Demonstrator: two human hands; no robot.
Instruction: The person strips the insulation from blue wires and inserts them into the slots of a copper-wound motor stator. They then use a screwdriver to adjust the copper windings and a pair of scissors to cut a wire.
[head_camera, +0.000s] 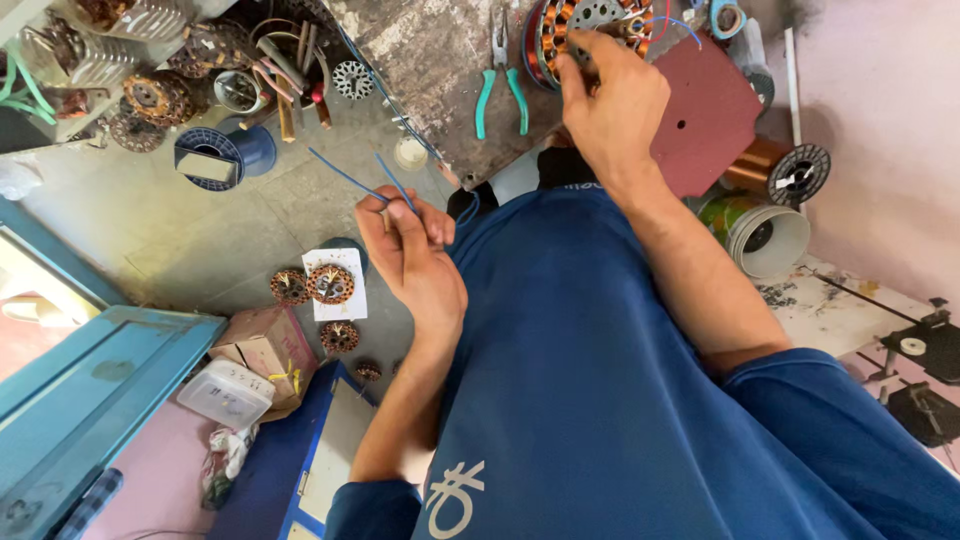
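Observation:
My left hand (412, 255) pinches two thin blue wires (352, 180) between thumb and fingers, their free ends sticking up and left over the floor. My right hand (610, 100) reaches forward to a round stator with copper windings (585, 25) at the top of the view, fingers closed on its winding or a lead; a blue wire (685, 22) loops off to its right. The stator rests beside a dark red board (710, 115). My blue-clad torso fills the lower middle.
Teal-handled pliers (500, 70) lie on a worn grey slab left of the stator. Several wound stators (330, 285) lie on the floor, one on white paper. A copper wire spool (780, 170), a white bucket (770, 235), a cardboard box (265, 350) and motor parts (150, 95) surround me.

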